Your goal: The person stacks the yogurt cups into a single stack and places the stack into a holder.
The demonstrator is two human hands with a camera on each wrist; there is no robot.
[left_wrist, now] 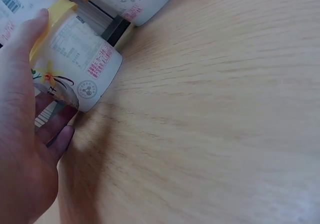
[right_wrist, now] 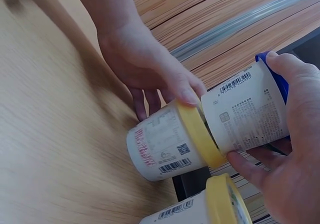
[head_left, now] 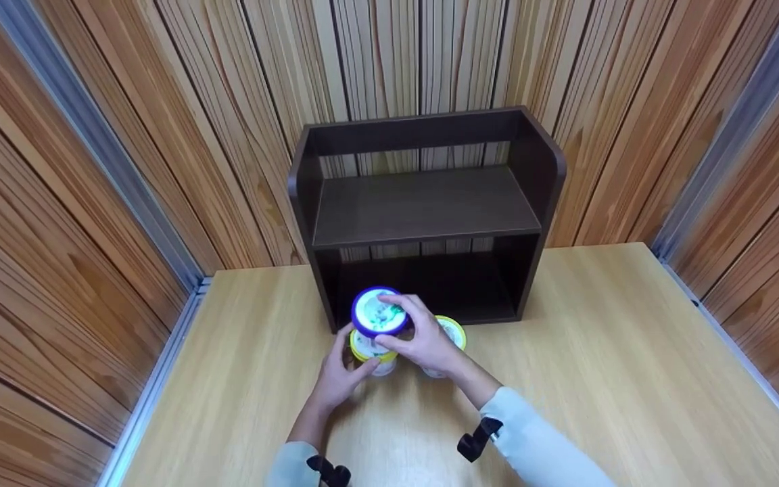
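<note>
A white tub with a blue lid [head_left: 377, 314] sits on or just over a yellow-lidded tub [right_wrist: 167, 141], slightly off its centre; whether its base fully rests there I cannot tell. My right hand [head_left: 423, 338] grips the blue-lidded tub [right_wrist: 247, 111], thumb at the lid and fingers round its side. With my left hand [head_left: 339, 379] I hold the yellow-lidded tub [left_wrist: 77, 59] below, thumb on its lid rim and fingers about its far side. That tub stands upright on the table. Beside it, to the right, stands another yellow-lidded tub [head_left: 452, 333], partly hidden by my right hand.
Just behind the tubs stands a dark brown two-tier shelf [head_left: 427, 203]. Under everything is a light wood table [head_left: 585, 379]. Wood-panelled walls [head_left: 227, 135] with grey metal corner strips [head_left: 102, 128] enclose the back and sides.
</note>
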